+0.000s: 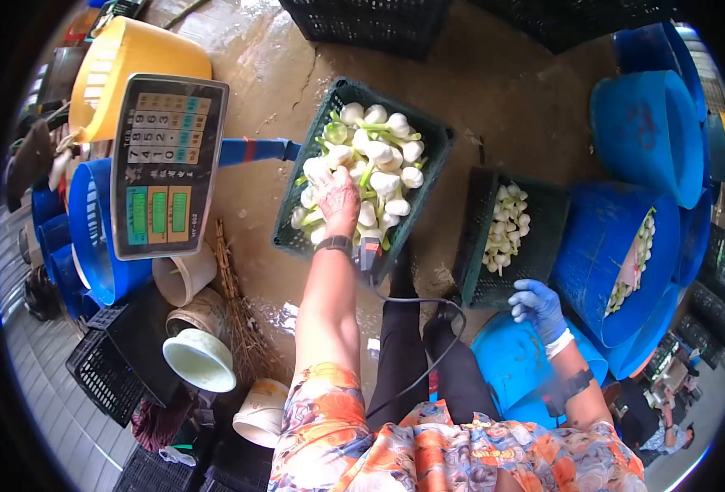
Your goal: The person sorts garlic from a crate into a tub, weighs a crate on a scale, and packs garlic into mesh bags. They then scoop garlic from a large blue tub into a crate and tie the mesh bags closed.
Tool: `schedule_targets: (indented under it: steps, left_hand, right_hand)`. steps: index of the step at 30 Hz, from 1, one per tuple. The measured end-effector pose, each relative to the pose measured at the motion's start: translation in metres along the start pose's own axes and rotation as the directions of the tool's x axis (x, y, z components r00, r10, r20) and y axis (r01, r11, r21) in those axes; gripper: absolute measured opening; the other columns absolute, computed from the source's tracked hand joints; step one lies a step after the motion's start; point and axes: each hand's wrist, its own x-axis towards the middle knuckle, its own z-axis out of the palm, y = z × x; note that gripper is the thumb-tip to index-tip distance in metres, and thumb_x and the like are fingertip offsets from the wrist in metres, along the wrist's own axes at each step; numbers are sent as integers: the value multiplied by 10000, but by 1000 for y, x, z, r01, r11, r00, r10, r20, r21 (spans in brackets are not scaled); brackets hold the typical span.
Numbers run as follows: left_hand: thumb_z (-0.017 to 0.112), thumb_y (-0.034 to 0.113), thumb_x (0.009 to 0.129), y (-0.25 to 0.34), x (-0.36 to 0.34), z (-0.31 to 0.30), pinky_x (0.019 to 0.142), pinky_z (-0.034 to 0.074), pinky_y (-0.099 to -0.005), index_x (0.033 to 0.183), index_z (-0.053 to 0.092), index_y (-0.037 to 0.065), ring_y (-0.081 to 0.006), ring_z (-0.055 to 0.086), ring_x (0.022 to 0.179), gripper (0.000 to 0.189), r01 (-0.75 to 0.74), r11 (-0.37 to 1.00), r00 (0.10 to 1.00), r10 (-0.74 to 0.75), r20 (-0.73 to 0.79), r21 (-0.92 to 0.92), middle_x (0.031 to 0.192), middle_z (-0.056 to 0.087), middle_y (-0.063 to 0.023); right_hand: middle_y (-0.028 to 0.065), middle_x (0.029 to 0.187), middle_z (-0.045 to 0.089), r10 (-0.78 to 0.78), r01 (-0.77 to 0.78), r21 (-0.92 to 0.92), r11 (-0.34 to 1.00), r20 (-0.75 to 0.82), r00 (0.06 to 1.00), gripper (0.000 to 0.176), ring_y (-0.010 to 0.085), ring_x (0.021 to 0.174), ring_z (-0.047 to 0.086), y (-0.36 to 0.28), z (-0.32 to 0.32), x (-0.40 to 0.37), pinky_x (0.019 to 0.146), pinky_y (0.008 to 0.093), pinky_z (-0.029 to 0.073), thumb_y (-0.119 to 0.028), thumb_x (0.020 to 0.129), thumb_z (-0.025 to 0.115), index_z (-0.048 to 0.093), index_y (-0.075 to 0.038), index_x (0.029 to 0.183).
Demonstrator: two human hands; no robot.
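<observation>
My bare left hand [338, 197], with a dark band on the wrist, reaches into a dark green plastic crate [438, 156]. Its fingers are closed around a white garlic bulb [315, 169] at the crate's left side. Many more garlic bulbs [383, 156] with short green stems fill the crate. My right hand [538, 310] wears a blue glove and hangs at the right, over the rim area of a light blue tub [493, 361]. Its fingers are loosely bent and apart, with nothing between them. A small black device [369, 254] with a cable sits beside my left wrist.
A scale display [165, 168] stands left of the crate on a blue post [256, 152]. Another crate [534, 221] with garlic stands at the right, near a blue tub [575, 254]. Buckets [199, 361] and a twig broom [235, 303] are at the left.
</observation>
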Motion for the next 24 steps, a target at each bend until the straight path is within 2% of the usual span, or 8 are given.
schedule_targets:
  steps: [5, 11, 13, 14, 17, 19, 21, 24]
  left_hand:
    - [639, 157, 709, -19, 2, 22, 786, 449, -496, 1066, 541, 72, -405, 509, 989, 380, -97, 995, 991, 95, -99, -16, 1085, 488, -241]
    - [749, 284, 666, -19, -7, -28, 674, 510, -419, 1115, 553, 81, -357, 600, 900, 531, 23, 947, 983, 36, 179, -321, 1006, 604, -207]
    - [781, 272, 676, 2, -15, -16, 616, 513, -360, 1106, 566, 65, -236, 635, 704, 524, 163, 733, 987, -124, 106, -661, 860, 661, -126]
    - [794, 276, 675, 23, -18, -23, 621, 496, -336, 1155, 585, 67, -203, 599, 655, 564, 273, 400, 958, -195, 210, -875, 767, 649, -99]
    - [727, 213, 750, 82, -4, -30, 647, 484, -330, 1091, 614, 33, -176, 554, 655, 402, 330, 194, 923, -269, 273, -924, 725, 616, -67]
    - [741, 248, 751, 98, 6, -9, 670, 489, -350, 1104, 626, 58, -218, 593, 679, 418, 246, 476, 929, -365, 65, -845, 761, 626, -97]
    - [705, 268, 765, 90, 11, -8, 816, 454, -415, 1094, 626, 63, -292, 587, 885, 395, 267, 499, 902, -430, 32, -824, 951, 630, -145]
    - [684, 194, 740, 41, 18, -14, 956, 344, -449, 1097, 607, 76, -327, 453, 1126, 384, 260, 843, 853, -429, -296, -472, 1185, 521, -152]
  right_hand:
    - [79, 783, 639, -47, 54, -136, 989, 51, 998, 311, 123, 601, 607, -45, 43, 24, 504, 230, 497, -166, 821, 629, 557, 3, 1072]
    - [60, 794, 638, -108, 138, -300, 944, 114, 988, 326, 105, 576, 593, -101, 92, 74, 510, 215, 488, -155, 834, 593, 537, 2, 1115]
    - [53, 793, 636, -165, 218, -344, 913, 177, 970, 344, 98, 577, 591, -115, 117, 93, 506, 207, 482, -140, 826, 608, 528, 4, 1129]
    - [39, 798, 630, -179, 241, -358, 902, 197, 964, 360, 89, 591, 587, -115, 127, 111, 515, 208, 481, -128, 818, 626, 523, -2, 1139]
    - [73, 998, 589, -343, 386, -415, 824, 177, 923, 512, 97, 654, 567, -112, 170, 169, 571, 239, 485, -156, 820, 644, 457, -71, 1288]
    - [113, 1141, 550, -543, 595, -684, 422, 334, 770, 595, 153, 677, 567, -116, 194, 215, 661, 306, 506, -191, 801, 663, 418, -103, 1337]
    - [172, 1383, 391, -588, 690, -723, -27, 570, 574, 596, 312, 905, 621, -96, 201, 271, 809, 411, 500, -199, 795, 623, 401, -124, 1344]
    - [171, 1481, 218, -177, 504, -847, -172, 530, 829, 563, 392, 1165, 478, -98, 236, 262, 919, 448, 451, -151, 811, 542, 367, -123, 1346]
